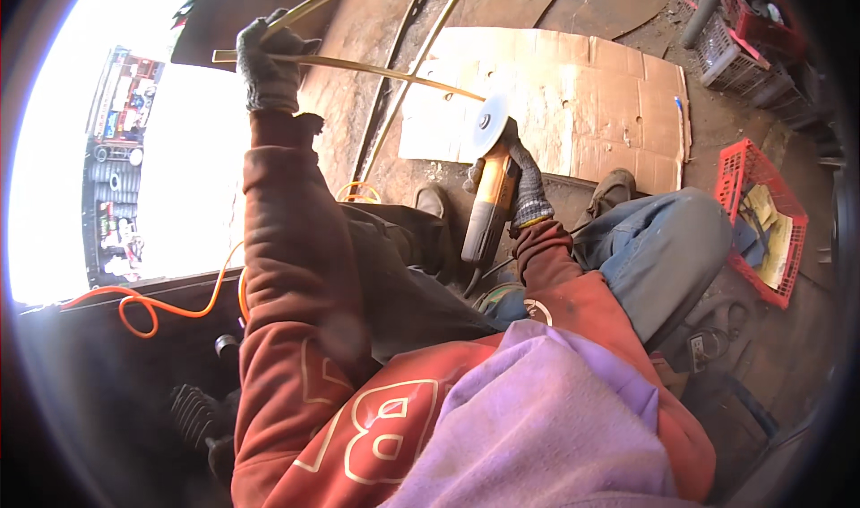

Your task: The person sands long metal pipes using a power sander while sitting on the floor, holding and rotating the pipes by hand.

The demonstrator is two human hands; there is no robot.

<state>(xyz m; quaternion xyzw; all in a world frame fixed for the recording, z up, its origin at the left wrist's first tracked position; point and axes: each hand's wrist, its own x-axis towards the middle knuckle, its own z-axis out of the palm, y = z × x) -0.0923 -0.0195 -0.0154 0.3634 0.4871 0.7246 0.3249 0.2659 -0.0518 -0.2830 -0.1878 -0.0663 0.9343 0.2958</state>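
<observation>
The left hand (pixel 267 67), in a dark knit glove, is raised high with its fingers curled tight around a bundle of thin brass-coloured metal strips (pixel 376 67); one strip runs from the fist down and to the right, others arc up toward the top edge of the view. The right hand (pixel 527 185), in a grey glove, is closed around the body of a yellow angle grinder (pixel 491 205), which points upward so that its pale round disc (pixel 490 121) meets the far end of the lowest strip. Both arms wear a rust-red sweatshirt with large white outlined lettering on the chest, and a lilac hood or cloth (pixel 546 418) lies over the shoulder at the bottom. The person sits with legs stretched forward, one in dark trousers, the other in blue jeans (pixel 663 244), with shoes resting near a flattened sheet of brown cardboard (pixel 582 105) spread on the rusty metal floor. An orange cable (pixel 152 309) loops along the left side. At the right stands a red plastic crate (pixel 730 172) holding yellowish papers or packets and blue cloth; further up are a grey plastic crate (pixel 721 51) and another red one beside it. Far left, against the bright glare, a tall narrow rack shows many small colourful packages, too small to tell apart.
</observation>
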